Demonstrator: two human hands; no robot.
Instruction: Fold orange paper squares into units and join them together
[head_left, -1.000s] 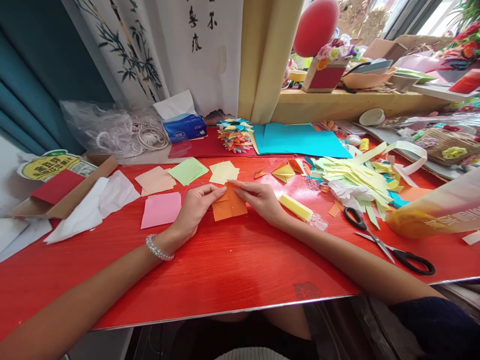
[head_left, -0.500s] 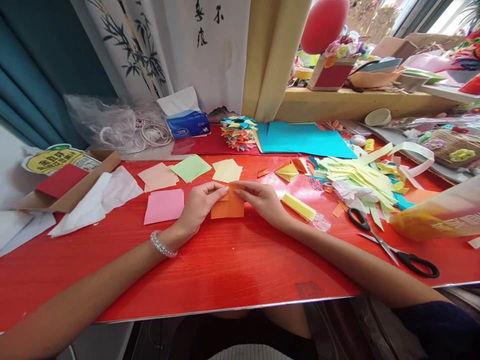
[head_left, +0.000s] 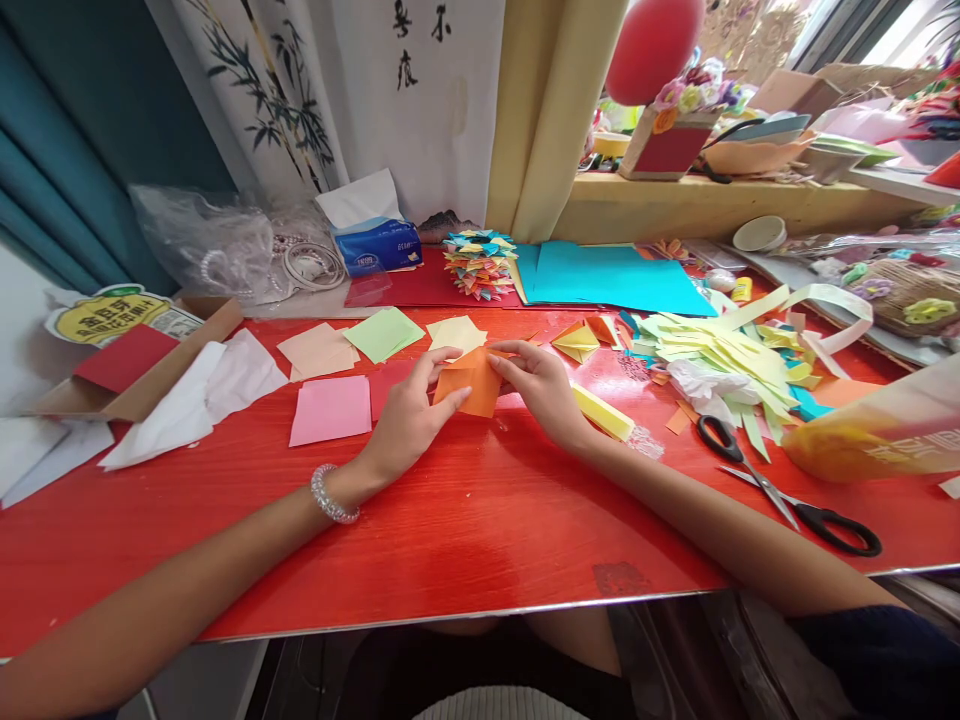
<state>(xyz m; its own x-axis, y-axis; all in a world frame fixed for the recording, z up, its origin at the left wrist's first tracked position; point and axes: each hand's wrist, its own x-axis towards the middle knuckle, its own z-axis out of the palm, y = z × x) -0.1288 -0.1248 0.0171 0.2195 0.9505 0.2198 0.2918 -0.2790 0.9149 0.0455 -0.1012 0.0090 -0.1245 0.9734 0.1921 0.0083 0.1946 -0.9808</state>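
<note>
Black-handled scissors (head_left: 769, 491) lie blades apart on the right of the tabletop (head_left: 465, 540), and a clear bracelet (head_left: 334, 495) circles the left wrist. The orange paper (head_left: 478, 388) is between the two hands, over the tabletop's middle. The left hand (head_left: 409, 415) has its grip clamped on the paper, thumb across the near face; the right hand (head_left: 541, 388) has its grip pinched on the upper right edge. Pink sheets (head_left: 330, 412) lie left of the left hand. Beyond are green sheets (head_left: 385, 335), then turquoise sheets (head_left: 615, 280) at the back.
</note>
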